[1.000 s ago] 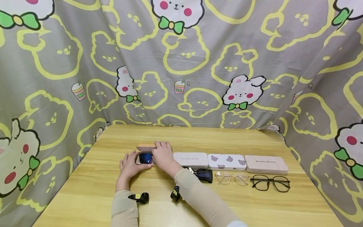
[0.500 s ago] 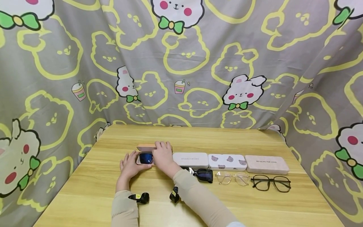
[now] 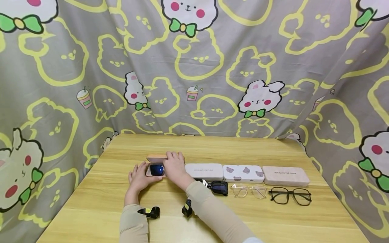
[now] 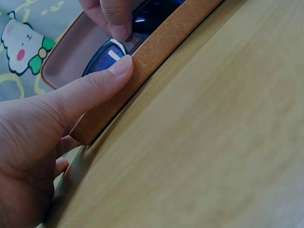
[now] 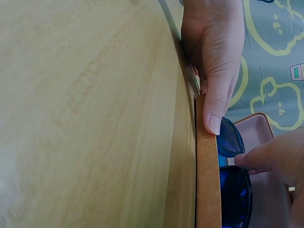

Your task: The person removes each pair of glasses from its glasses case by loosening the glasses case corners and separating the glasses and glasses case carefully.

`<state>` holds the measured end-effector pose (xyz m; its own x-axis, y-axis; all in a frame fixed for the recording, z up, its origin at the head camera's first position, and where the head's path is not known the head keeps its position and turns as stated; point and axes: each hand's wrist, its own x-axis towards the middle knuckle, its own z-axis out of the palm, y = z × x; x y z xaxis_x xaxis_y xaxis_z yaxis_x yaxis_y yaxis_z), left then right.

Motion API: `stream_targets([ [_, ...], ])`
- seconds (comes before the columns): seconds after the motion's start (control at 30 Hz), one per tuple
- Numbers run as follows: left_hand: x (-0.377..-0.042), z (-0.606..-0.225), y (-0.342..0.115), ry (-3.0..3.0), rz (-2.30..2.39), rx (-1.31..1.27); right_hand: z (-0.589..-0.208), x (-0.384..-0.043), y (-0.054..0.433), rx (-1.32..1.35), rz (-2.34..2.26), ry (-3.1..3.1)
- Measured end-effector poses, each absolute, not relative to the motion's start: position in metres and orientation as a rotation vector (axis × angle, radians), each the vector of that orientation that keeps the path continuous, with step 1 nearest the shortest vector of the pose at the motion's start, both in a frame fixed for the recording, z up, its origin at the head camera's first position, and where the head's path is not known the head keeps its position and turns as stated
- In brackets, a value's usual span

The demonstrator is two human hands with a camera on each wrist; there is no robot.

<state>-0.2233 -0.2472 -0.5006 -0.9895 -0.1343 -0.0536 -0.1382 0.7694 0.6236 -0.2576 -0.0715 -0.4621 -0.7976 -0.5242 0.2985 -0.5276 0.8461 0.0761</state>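
Note:
An open brown glasses case (image 3: 156,157) with a pale pink lining stands on the table at the left end of a row, its lid raised at the back. My left hand (image 3: 140,177) grips the left end of this case, thumb over the front wall (image 4: 147,61). Sunglasses (image 3: 157,169) with dark blue lenses lie inside the case. With fingertips at the bridge, my right hand (image 3: 176,168) pinches the sunglasses. It hides their right half in the head view, while both lenses show in the right wrist view.
Rightward in the row stand a white case (image 3: 204,171), a bear-print case (image 3: 243,173) and a pink case (image 3: 285,176), all shut. In front lie black sunglasses (image 3: 219,187) partly behind my right forearm, clear-framed glasses (image 3: 249,191) and black-framed glasses (image 3: 290,196). A patterned curtain (image 3: 188,114) encloses the table.
The blue-lensed sunglasses have shifted very slightly to the right inside the case. Both hands stay almost where they were.

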Motion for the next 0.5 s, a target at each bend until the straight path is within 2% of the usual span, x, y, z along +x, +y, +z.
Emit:
stream_targets([
  [0.5, -0.2236, -0.5022, -0.2478, 2.953, 1.042, -0.225, -0.4566, -0.2569, -0.0693, 0.819, 0.046, -2.737],
])
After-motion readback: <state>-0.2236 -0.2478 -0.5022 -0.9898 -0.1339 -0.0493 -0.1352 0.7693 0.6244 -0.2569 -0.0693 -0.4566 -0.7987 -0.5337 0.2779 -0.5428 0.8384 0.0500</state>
